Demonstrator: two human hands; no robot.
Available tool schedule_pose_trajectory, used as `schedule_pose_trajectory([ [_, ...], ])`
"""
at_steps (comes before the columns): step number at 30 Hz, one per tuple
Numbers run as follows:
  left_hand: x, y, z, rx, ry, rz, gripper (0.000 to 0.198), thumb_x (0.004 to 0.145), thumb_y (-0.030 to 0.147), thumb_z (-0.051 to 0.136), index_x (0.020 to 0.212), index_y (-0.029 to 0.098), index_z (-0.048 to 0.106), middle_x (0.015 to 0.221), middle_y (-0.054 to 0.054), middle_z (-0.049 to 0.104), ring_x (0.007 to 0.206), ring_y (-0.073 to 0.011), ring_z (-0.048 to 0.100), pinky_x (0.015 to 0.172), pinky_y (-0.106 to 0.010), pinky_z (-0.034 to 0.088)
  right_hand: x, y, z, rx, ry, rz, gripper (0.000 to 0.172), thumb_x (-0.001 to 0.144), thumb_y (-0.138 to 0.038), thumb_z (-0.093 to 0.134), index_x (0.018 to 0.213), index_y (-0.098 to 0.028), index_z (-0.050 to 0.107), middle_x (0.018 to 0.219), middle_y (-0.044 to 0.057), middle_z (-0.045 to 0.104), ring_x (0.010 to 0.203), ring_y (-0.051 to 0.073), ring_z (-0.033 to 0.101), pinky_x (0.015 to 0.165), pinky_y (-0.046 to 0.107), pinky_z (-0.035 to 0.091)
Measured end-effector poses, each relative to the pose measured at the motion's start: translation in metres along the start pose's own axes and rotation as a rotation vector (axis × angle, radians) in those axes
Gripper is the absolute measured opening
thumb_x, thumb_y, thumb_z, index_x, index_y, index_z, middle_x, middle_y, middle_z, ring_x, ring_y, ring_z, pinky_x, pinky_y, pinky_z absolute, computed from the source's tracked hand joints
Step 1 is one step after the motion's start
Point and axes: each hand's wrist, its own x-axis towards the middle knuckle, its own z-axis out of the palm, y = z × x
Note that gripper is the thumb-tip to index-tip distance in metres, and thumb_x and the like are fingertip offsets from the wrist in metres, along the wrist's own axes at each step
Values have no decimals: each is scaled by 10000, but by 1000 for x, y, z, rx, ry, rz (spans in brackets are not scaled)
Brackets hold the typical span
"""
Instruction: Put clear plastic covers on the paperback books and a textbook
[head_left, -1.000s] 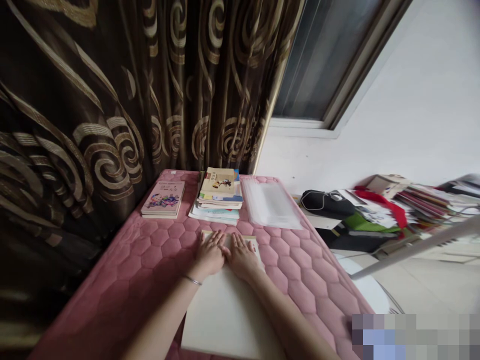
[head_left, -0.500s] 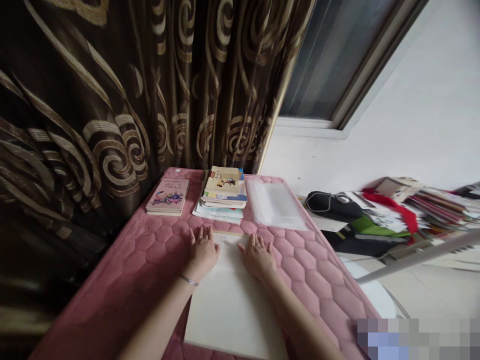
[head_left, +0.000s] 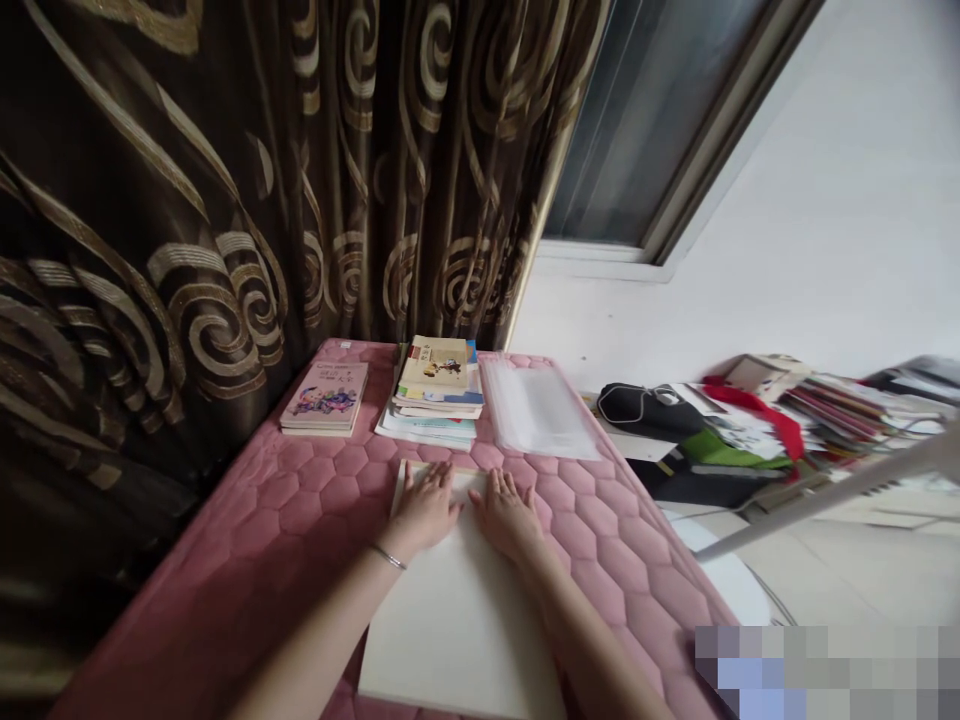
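A pale, flat book [head_left: 457, 620] lies lengthwise on the pink quilted surface in front of me, its near edge showing some thickness. My left hand [head_left: 426, 508] rests palm down on its far left part, fingers stretched out and largely covering that end. On the far right edge lies my right hand [head_left: 510, 512], also flat, its fingers slightly spread. Both thumbs point toward each other with a gap of pale surface between them. Neither hand grasps anything. A thin bracelet [head_left: 390, 557] circles my left wrist.
Beyond my hands stand a small pile with a pink book [head_left: 324, 398] on top, a taller book stack [head_left: 437, 375], and clear plastic sleeves [head_left: 538, 408]. A patterned curtain [head_left: 360, 180] hangs behind. To the right lie a black bag [head_left: 649, 412] and stacked books [head_left: 844, 410].
My left hand has shifted right, from the far left edge onto the book, covering the small print seen before. My right hand stays at the far right edge. The view has shifted slightly.
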Motion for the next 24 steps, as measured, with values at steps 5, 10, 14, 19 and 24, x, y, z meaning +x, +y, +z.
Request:
schedule_pose_trajectory([
  [5,-2,-6,5,7,-10,-20,589,913,291,377,1479,164,274,1518,-139,334,1395,-305,313,1135,-644,43,-4,-27,-10,105,-25,-119,614,985,-446,160,1504,-120,194,1556,154,208,1458,267,93,1110,624,27],
  [10,0,-7,9,20,-4,-4,591,904,307,368,1483,234,277,1535,-95,308,1395,-301,313,1152,-603,17,-5,-44,-13,230,-174,-262,568,994,-406,104,1519,-190,126,1572,98,169,1460,218,97,1128,568,99],
  [14,0,-7,6,39,18,-66,606,890,305,383,1477,189,292,1505,-132,364,1399,-287,309,1164,-571,-5,-2,-35,-8,161,-131,-184,598,990,-419,118,1511,-128,169,1559,132,202,1455,222,128,1135,565,46],
  [19,-8,-15,-2,129,127,-208,649,889,400,412,1421,33,348,1425,-239,442,1401,-336,283,1139,-623,-24,-3,-6,-2,81,-48,-15,689,978,-471,173,1488,-8,174,1549,169,214,1449,243,155,1153,514,49],
  [24,-15,-18,-10,150,113,-258,609,899,395,404,1376,17,404,1390,-256,478,1398,-334,290,1133,-629,-5,-2,9,4,36,-21,67,715,971,-486,181,1478,18,181,1535,198,248,1443,254,176,1149,531,71],
])
